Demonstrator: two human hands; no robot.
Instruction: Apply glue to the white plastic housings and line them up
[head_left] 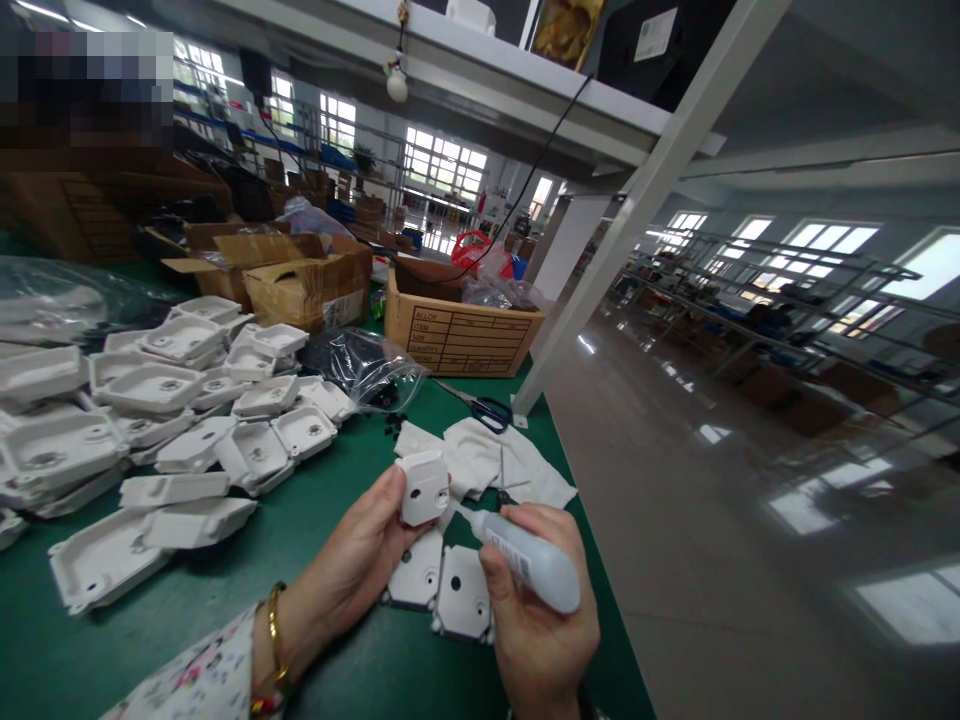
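One white cover (427, 478), one squeeze bottle (529, 565)

The cover is above a green counter (360, 665), clamped in the left hand's (365, 555) grip. The right hand's (546, 625) grip wraps the bottle, nozzle (466, 514) near the cover. Two similar covers (465, 600) lie below; white shells (253, 450) pile leftward.

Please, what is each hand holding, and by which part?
The left hand holds a white cut-cornered piece by its left edge; the right hand holds a translucent plastic squeeze bottle around its body.
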